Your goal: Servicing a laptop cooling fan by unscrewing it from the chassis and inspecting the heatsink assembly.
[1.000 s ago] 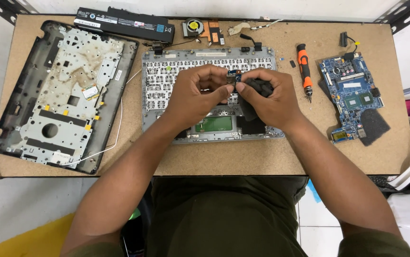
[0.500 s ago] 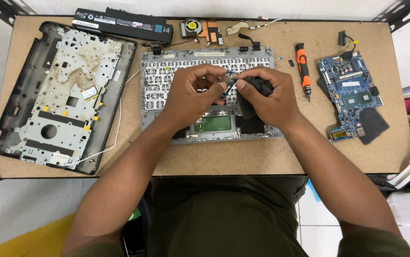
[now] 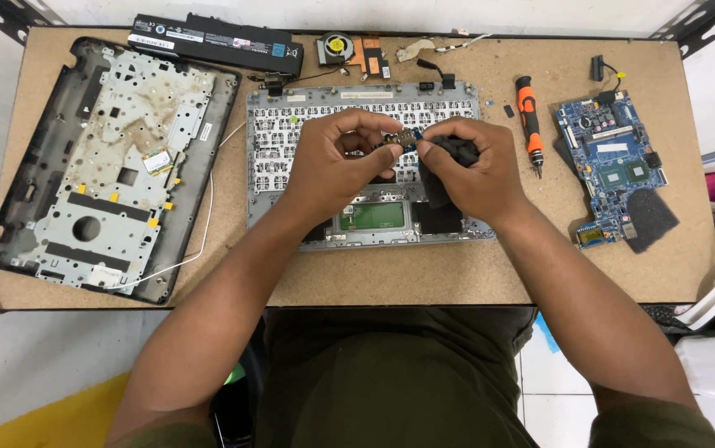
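1. The left hand [image 3: 332,162] and the right hand [image 3: 473,166] meet above the upturned laptop palmrest and keyboard frame [image 3: 291,124], which lies in the middle of the counter [image 3: 374,278].
2. The left fingers are pinched together on a small circuit board [image 3: 397,142] with a blue edge, held in the air between the two hands, above the upper middle of the frame.
3. The right fingers are clamped on a black part [image 3: 457,149] that touches the small board; whether it is a cable wrap or a cover I cannot tell.
4. Judging by how things lie, the strip-down looks well advanced: the grey bottom case [image 3: 100,174] lies apart at the left edge, and the long black battery [image 3: 216,43] lies along the far edge.
5. The cooling fan with its copper heat pipe [image 3: 345,51] lies loose beside the battery, and the blue motherboard [image 3: 610,162] lies near the right edge with a dark pad [image 3: 652,220] at its near corner.
6. An orange-and-black screwdriver [image 3: 527,112] lies between the frame and the motherboard, untouched.
7. What appears left: the green touchpad board [image 3: 371,217] still sits in the frame, and the small board and black part are not yet separated.
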